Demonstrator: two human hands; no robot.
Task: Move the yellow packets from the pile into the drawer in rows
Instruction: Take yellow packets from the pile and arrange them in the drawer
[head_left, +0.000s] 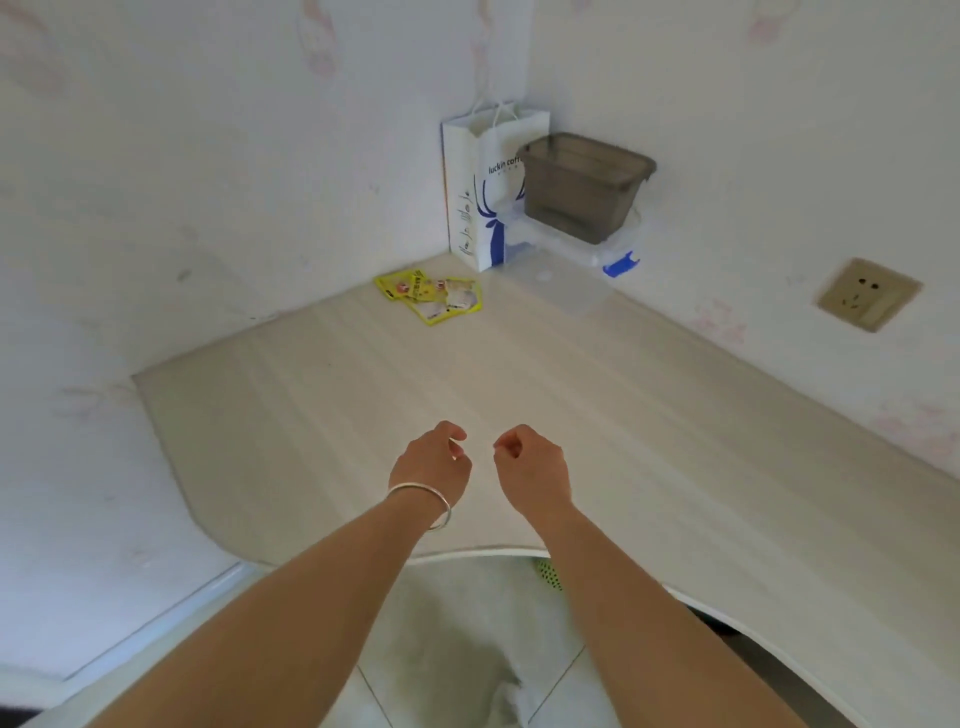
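the yellow packets (430, 296) lie heaped in the frame's upper middle, at the desk's (649, 415) far corner, spreading left-right. our left hand (431, 457) and right hand (530, 462) hover below, loosely curled, empty; left slightly nearer. no drawer shows.

The packets (430, 296) at twelve o'clock are bright yellow with white and red print. The desk (623, 415) is pale cream with faint lengthwise streaks. The paper bag (478, 208) is white with blue markings; the bin (584, 184) at one o'clock is smoky translucent grey. A silver bangle (431, 506) shines.
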